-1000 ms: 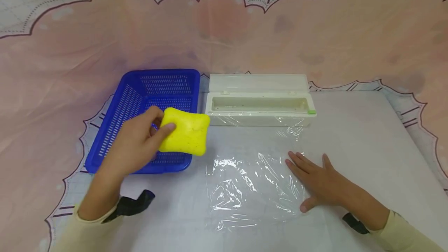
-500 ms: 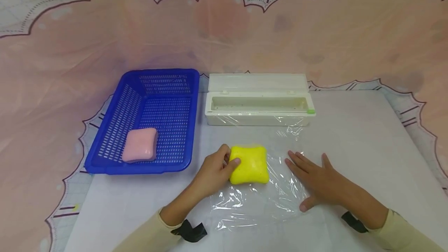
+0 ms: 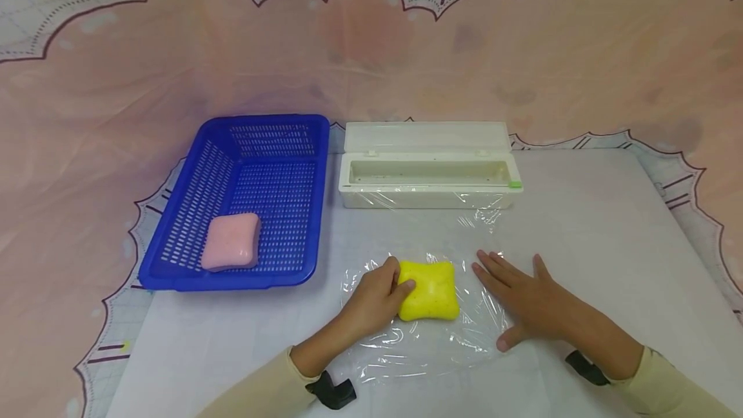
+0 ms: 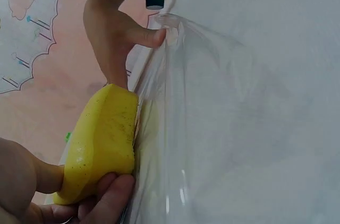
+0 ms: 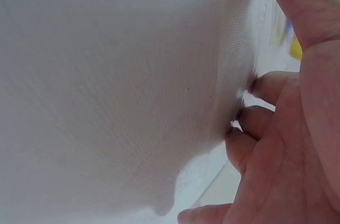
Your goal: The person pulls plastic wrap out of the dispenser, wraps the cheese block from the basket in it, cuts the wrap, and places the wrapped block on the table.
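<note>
Head view: white table cover (image 3: 592, 211) underneath; blue perforated basket (image 3: 232, 284) at ten o'clock from the wrinkled cling film (image 3: 418, 350); white flip-top dispenser (image 3: 406, 189) at twelve, standing open. Right hand (image 3: 525, 305) spread across the film's three o'clock edge, fingers apart. Left hand (image 3: 374, 295) pinching the nine o'clock side of the yellow pillow-shaped block (image 3: 431, 290), thumb on top, over the middle of the film; actual contact impossible to tell. Pink rounded-square block (image 3: 231, 242) at seven o'clock inside the basket. To place the yellow block well, by judgement: set down level and central, avoid sideways dragging that could crease the film, anchor firmly with the right hand, then loosen the left gently.
</note>
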Tool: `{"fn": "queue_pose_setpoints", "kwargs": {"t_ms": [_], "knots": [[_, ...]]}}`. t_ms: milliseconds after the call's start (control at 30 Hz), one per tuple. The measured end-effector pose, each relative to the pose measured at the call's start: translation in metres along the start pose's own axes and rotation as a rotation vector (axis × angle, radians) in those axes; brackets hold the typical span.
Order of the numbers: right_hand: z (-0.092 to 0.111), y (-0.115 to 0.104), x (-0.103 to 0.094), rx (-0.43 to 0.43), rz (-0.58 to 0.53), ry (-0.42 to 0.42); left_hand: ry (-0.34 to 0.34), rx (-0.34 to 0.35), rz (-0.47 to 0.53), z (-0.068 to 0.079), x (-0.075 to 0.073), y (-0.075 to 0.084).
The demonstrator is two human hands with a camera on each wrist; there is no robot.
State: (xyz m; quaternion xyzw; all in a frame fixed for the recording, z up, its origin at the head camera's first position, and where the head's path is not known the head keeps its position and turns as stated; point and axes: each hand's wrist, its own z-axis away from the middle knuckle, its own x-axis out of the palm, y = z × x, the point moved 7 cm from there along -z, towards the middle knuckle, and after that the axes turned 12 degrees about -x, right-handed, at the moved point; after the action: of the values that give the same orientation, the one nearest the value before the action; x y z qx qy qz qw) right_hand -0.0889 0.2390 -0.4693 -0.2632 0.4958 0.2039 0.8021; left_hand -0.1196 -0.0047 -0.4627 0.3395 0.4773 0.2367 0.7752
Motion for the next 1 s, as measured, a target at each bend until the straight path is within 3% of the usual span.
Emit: {"fn": "queue_pose_setpoints", "kwargs": {"t_ms": [400,567,700,800,900,1000], "knots": [[0.004,0.003,0.001,-0.023,-0.067,0.009,-0.021,-0.075,-0.061,-0.006,0.004,-0.009],[0.014,0.005,0.000,-0.044,-0.142,0.031,-0.088,-0.122,-0.024,-0.008,0.005,-0.015],[0.024,0.006,-0.008,-0.065,-0.172,0.110,-0.155,-0.135,0.021,-0.005,0.002,-0.019],[0.033,0.003,-0.021,-0.136,-0.152,0.268,-0.183,-0.081,-0.028,0.002,-0.006,-0.020],[0.037,-0.005,-0.026,-0.218,-0.169,0.361,-0.198,0.053,-0.207,0.015,-0.018,-0.022],[0.031,-0.015,-0.020,-0.279,-0.251,0.296,-0.245,0.210,-0.388,0.030,-0.027,-0.028]]}}
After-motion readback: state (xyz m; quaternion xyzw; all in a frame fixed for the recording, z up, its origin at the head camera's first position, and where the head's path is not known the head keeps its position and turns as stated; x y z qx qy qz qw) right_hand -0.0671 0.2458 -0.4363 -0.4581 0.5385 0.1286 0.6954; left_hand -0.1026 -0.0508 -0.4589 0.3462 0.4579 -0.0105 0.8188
